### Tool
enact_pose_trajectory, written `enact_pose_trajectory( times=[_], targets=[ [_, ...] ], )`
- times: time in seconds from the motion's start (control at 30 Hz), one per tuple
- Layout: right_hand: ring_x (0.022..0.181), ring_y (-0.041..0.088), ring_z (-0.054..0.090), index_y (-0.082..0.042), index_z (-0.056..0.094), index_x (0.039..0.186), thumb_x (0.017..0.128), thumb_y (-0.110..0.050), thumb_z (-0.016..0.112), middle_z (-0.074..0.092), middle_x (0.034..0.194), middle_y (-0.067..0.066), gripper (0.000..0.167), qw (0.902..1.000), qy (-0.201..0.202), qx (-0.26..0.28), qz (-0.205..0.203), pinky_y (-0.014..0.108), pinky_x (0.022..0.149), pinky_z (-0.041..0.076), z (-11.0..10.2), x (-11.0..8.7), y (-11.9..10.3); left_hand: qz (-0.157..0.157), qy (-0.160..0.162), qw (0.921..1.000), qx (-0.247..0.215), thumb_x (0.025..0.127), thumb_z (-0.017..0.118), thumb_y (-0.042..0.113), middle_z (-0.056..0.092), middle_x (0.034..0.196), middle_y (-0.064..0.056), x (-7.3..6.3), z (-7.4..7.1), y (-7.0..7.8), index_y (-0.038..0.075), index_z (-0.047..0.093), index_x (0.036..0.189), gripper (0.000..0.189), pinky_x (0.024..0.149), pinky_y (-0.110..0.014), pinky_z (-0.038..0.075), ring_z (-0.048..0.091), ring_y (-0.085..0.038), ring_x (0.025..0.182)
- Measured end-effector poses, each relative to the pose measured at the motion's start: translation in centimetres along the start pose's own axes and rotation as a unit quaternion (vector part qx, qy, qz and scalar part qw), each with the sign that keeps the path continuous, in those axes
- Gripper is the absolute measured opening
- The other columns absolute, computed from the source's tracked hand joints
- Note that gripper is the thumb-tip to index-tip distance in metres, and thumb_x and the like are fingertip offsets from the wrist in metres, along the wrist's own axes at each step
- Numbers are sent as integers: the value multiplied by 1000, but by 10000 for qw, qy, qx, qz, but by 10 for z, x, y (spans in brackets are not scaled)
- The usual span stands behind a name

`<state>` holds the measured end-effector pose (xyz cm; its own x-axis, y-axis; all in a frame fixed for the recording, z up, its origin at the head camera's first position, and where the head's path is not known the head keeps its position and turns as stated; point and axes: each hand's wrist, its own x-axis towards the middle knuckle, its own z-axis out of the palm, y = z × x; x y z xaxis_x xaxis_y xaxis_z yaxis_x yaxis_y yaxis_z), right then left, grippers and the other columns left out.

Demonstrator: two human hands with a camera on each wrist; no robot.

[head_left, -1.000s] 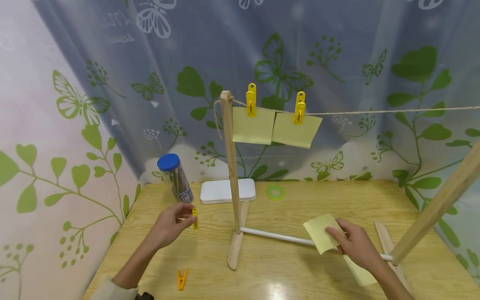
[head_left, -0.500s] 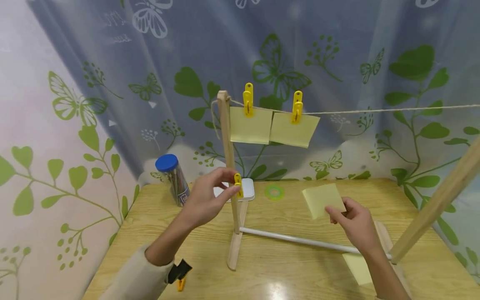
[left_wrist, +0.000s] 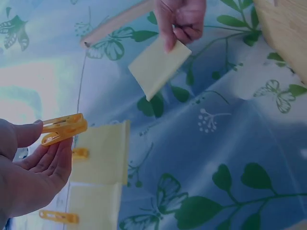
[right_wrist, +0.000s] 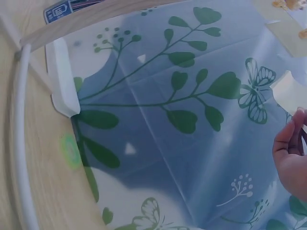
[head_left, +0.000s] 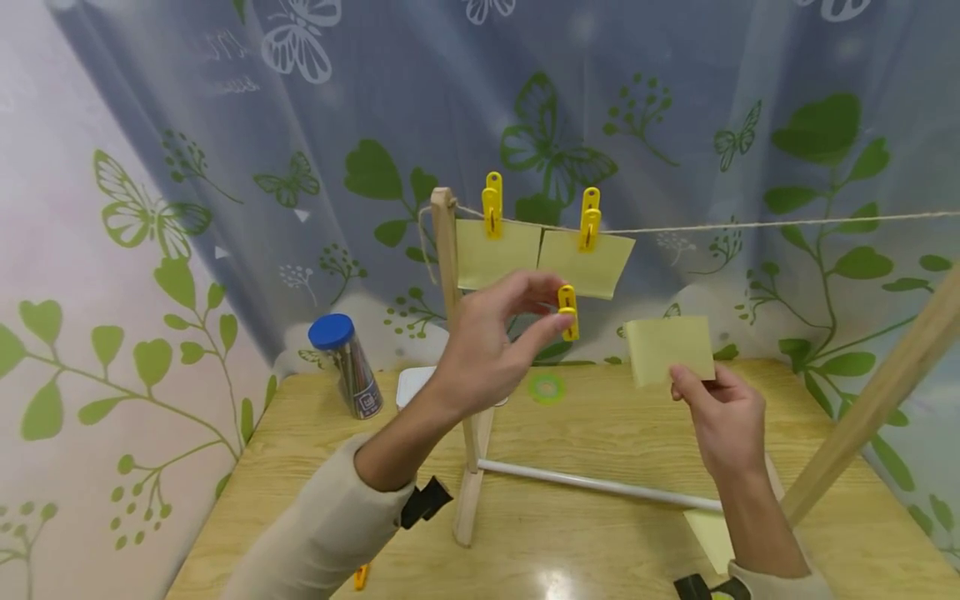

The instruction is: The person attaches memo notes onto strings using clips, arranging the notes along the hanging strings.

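Note:
My left hand (head_left: pixel 491 342) pinches a yellow clothespin (head_left: pixel 568 313) between thumb and fingers, below the two hanging notes. In the left wrist view that clothespin (left_wrist: pixel 64 128) lies across the fingertips. A pale yellow sticky note (head_left: pixel 671 350) is pinched at its lower edge by my right hand (head_left: pixel 727 417), raised below the string (head_left: pixel 750 223). Two more yellow notes hang side by side from the string at its left end, the left note (head_left: pixel 497 252) and the right note (head_left: pixel 585 260). Each has its own yellow clothespin, one on the left (head_left: pixel 492 205) and one on the right (head_left: pixel 590 220).
A wooden post (head_left: pixel 444 250) and a slanted right post (head_left: pixel 877 400) bear the string, with a white rod (head_left: pixel 592 482) low between them. Behind stand a blue-lidded jar (head_left: pixel 345 367) and a white case (head_left: pixel 412 383). Another note (head_left: pixel 708 537) and an orange clothespin (head_left: pixel 362 577) lie on the table.
My left hand has carried its clothespin up and right, from beside the jar to under the hanging notes. My right hand has lifted its note and turned it more upright.

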<state>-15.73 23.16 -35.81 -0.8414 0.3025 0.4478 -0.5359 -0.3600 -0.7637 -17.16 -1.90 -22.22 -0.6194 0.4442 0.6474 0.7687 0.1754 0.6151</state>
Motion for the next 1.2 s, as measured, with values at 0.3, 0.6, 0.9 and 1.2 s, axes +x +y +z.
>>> enact_pose_trajectory(
  times=[0.3, 0.6, 0.9, 1.2],
  targets=[
    [65, 18, 62, 9, 64, 78, 87, 21, 47, 67, 71, 11, 22, 9929, -187, 1158, -192, 25, 68, 51, 11, 16, -7, 122, 342, 9969, -694, 88, 65, 2, 67, 103, -16, 40, 13, 21, -5, 57, 106, 21, 87, -17, 51, 67, -19, 95],
    [63, 18, 59, 9, 66, 86, 87, 17, 52, 66, 76, 11, 16, 9929, 23, 1182, -153, 24, 64, 50, 23, 28, -19, 129, 474, 9942, -952, 88, 64, 3, 67, 107, -16, 71, 22, 33, -4, 59, 101, 16, 85, -14, 50, 68, -16, 98],
    [66, 19, 59, 11, 64, 88, 88, 19, 49, 65, 81, 12, 17, 9876, -429, 1464, -366, 24, 66, 52, 24, 37, -25, 328, 369, 9983, -299, 89, 63, 6, 69, 105, -11, 91, 36, 43, -2, 64, 96, 11, 85, -7, 46, 67, -11, 93],
    [68, 20, 58, 11, 63, 87, 88, 19, 48, 66, 81, 13, 18, 9835, -551, 1678, -403, 26, 66, 50, 30, 42, -27, -152, 170, 9993, 309, 91, 61, 12, 70, 102, -4, 99, 44, 45, 4, 65, 98, 10, 78, -6, 46, 67, -4, 93]
  ],
)
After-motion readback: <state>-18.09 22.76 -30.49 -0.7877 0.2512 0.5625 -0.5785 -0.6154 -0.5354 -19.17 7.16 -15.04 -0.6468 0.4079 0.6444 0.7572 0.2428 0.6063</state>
